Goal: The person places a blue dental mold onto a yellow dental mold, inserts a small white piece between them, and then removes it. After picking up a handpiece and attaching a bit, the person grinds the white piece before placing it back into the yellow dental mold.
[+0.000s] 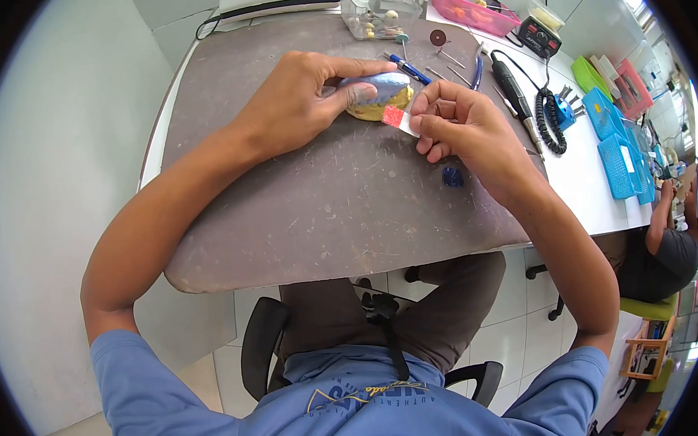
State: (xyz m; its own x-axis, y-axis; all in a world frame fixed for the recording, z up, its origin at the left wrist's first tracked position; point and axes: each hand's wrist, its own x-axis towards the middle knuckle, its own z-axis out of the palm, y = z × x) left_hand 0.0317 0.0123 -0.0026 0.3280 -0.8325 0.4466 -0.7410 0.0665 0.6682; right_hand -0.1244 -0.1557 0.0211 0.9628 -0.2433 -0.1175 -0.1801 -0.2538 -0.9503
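A blue and yellow dental model [382, 92], blue above and yellow below, is gripped by my left hand [305, 102], its fingers closed on the model's left side and top. My right hand [459, 125] pinches a small white strip with a red patch [393, 116], the red end at the model's lower right edge. Whether the strip touches the model I cannot tell. A small dark blue lump [453, 177] lies on the brown mat [325, 211] below my right hand.
Behind the hands lie a blue pen [408, 68], thin metal tools and a clear box [380, 13]. A black handpiece [513, 87] with a coiled cord, a pink tray [472, 10] and blue baskets [621, 166] stand rightward. At far right sits another person [665, 261].
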